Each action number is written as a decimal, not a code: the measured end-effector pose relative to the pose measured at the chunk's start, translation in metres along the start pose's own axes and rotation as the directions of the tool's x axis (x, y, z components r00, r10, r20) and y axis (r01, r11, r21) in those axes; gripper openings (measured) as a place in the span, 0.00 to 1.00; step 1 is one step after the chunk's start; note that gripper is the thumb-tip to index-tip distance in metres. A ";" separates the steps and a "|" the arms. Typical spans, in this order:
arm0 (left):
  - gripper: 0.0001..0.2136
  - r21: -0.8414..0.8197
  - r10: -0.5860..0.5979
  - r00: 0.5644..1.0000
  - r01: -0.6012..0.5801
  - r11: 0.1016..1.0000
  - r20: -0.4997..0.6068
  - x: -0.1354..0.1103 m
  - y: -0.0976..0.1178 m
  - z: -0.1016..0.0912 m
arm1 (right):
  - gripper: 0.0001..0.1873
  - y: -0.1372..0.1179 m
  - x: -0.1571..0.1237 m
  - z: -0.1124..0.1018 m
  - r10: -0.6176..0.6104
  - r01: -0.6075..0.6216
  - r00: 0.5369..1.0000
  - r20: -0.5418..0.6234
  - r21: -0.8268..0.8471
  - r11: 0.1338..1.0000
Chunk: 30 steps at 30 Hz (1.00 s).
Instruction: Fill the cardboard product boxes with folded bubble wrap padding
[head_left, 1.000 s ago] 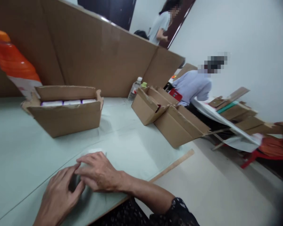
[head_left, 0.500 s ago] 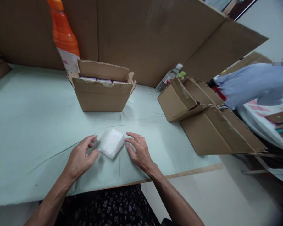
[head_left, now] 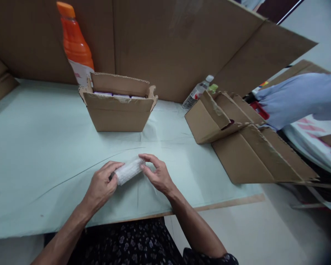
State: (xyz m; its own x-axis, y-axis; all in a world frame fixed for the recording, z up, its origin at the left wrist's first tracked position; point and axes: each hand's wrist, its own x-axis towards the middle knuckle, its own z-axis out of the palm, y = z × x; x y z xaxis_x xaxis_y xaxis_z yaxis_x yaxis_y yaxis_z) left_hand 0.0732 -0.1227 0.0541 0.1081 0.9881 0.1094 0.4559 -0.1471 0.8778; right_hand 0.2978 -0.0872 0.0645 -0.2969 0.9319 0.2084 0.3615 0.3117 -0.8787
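Between my two hands is a small white bubble-wrapped packet, tipped so that a narrow side faces me, just over the pale green tabletop. My left hand grips its left end, thumb in front and fingers behind. At the packet's right end, my right hand pinches it between thumb and fingers. What lies inside the wrap is hidden. Behind the packet stands an open cardboard box holding several white-and-purple items, of which only the tops show.
A large cardboard panel walls off the back. Before it stand an orange bottle and a clear water bottle. Open cardboard boxes sit at the right edge. Beyond them shows another person's blue sleeve.
Both hands have closed in on the packet from either side and hold it. The packet has turned from lying flat to being tipped up on edge.
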 end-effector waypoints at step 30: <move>0.17 -0.417 -0.438 0.890 0.449 0.791 0.128 -0.029 -0.006 -0.013 | 0.40 -0.018 -0.002 0.023 0.208 -0.328 0.944 0.255 0.684 0.652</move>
State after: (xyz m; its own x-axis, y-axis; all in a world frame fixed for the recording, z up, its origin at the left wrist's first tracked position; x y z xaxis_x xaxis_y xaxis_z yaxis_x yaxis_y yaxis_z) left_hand 0.0561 -0.1500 0.0518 0.0095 0.9380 -0.3465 0.0410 0.3459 0.9374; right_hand 0.2715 -0.0989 0.0705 -0.4306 0.8975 -0.0952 -0.2716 -0.2294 -0.9347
